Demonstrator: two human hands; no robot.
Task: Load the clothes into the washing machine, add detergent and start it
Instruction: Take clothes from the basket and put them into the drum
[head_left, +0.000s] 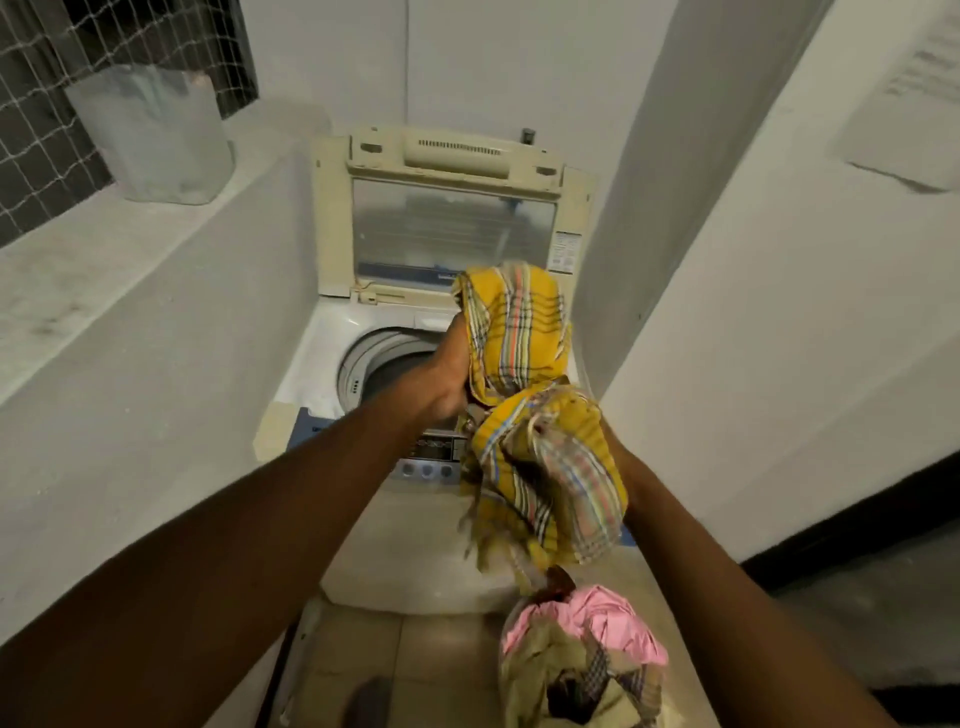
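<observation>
A white top-loading washing machine (332, 358) stands ahead with its lid (452, 228) raised and its drum (384, 364) showing. A yellow checked cloth (524, 410) hangs bunched over the machine's right front. My left hand (449, 374) grips the cloth's upper part above the drum. My right hand (610, 447) is mostly hidden behind the cloth's lower bundle and holds it. On the floor at the lower right sits a pile of clothes (587, 665), pink on top with olive and checked pieces.
A grey ledge (130, 244) runs along the left with a translucent plastic bag (156, 130) on it, before a netted window. White walls close in on the right. The control panel (431, 457) with round buttons faces me.
</observation>
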